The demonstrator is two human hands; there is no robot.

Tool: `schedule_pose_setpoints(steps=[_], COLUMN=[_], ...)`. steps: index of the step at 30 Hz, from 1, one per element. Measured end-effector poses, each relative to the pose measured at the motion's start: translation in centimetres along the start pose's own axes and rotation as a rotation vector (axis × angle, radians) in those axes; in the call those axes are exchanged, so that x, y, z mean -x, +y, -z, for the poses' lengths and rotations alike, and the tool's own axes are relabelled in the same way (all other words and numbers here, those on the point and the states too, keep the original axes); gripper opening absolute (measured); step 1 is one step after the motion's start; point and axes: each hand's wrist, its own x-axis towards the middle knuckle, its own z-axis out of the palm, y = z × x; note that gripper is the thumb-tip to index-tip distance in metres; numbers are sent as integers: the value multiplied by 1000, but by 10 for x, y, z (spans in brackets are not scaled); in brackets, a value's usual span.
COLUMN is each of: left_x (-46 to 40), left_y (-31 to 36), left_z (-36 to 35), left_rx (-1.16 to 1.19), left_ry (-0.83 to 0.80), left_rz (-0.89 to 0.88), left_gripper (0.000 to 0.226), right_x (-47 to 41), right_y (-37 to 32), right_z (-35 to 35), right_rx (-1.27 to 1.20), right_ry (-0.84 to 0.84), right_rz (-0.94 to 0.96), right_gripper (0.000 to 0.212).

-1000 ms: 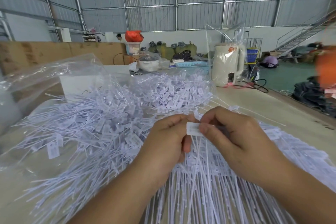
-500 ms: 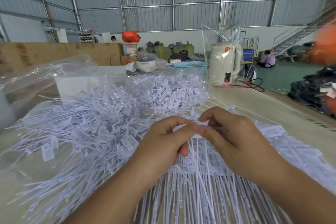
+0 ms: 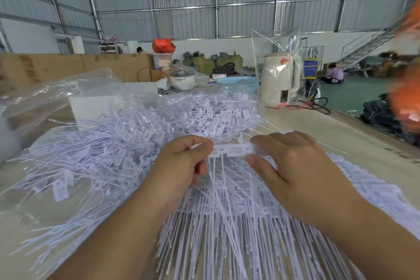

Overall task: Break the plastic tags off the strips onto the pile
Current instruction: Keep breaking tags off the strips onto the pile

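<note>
Both hands meet over the middle of the table (image 3: 354,143), each pinching one end of a short white strip (image 3: 231,151) of joined tags. The left hand (image 3: 181,166) has its fingers (image 3: 200,145) curled, thumb and forefinger gripping the strip's left end. The right hand (image 3: 293,170) pinches the right end between thumb and forefinger, its other fingers loosely bent above. The strip is held level above the table, and thin white tails hang down from it toward the near edge.

Under the hands, at the near edge, lies a bed of uncut strips (image 3: 227,234) with their tails pointing toward the person. Left of the hands and reaching toward the far-left part of the table spreads the pile (image 3: 95,157) of loose tags, lying on clear plastic sheet (image 3: 56,98). A second heap of tags sits in a clear bag (image 3: 211,116) just beyond the hands.

Toward the far right corner a cream kettle (image 3: 278,84) stands inside a clear bag, with a blue basket (image 3: 236,82) and a lidded pot (image 3: 183,79) to its left.
</note>
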Motion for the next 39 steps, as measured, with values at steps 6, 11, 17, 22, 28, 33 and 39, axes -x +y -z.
schedule_pose_setpoints(steps=[6,11,17,22,28,33,39], left_x=[-11,-9,-6,1,15,20,21], left_y=[6,6,9,9,0,0,1], left_z=[23,19,17,6,-18,-25,-24], left_rx=[367,322,243,189,25,34,3], left_ry=[-96,-111,-91,-95,-151,-247,-290], left_rz=[184,142,140,136,24,-7,17], left_gripper=[27,32,18,7,19,18,12], right_x=[2,-2,-2,-1,1,3,2], right_y=[11,17,16,18,6,0,3], right_z=[-2,-5,9,9,-1,-12,-22], right_rx=[-353,-327,-131,51,-330,-532,-794], right_ry=[-139,-31,218,-22,-127,-270,-295], right_rz=[-98,-110,22,49,67,40,-51], right_gripper=[55,33,30,17,33,26,18])
